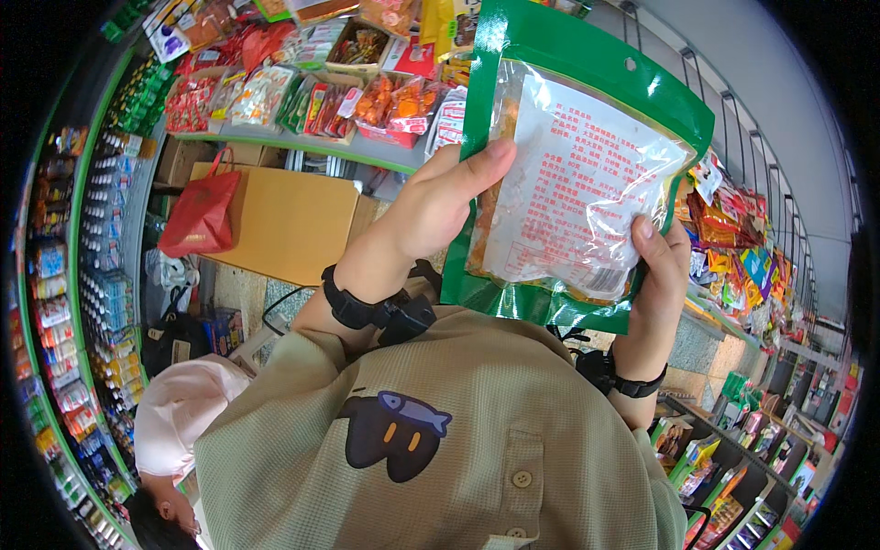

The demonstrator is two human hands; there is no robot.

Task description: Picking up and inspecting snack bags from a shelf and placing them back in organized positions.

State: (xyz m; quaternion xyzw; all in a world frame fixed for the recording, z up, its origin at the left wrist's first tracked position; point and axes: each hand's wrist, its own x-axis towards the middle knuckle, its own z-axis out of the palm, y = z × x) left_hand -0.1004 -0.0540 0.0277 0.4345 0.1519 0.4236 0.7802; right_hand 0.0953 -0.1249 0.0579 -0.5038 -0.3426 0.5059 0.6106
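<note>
A clear plastic food pouch with a green border (584,51) is held up before my chest, slightly tilted, with a hang hole near its top edge. Its side facing me bears a white label (577,185) with red print and a barcode. My left hand (440,199) grips the pouch's left edge, thumb on the front. Lower down, my right hand (660,268) pinches the right edge, its thumb over the label's side. The fingers behind the pouch are mostly hidden. Orange-brown contents show beside the label. Black straps circle both my wrists.
A green-edged shelf (275,135) of packaged snacks stands ahead. Below it, a red bag (203,214) lies on a large cardboard box (295,227). Drink shelves (113,227) line the left; snack racks (732,240) stand right. A person in a pale pink top (185,412) is at lower left.
</note>
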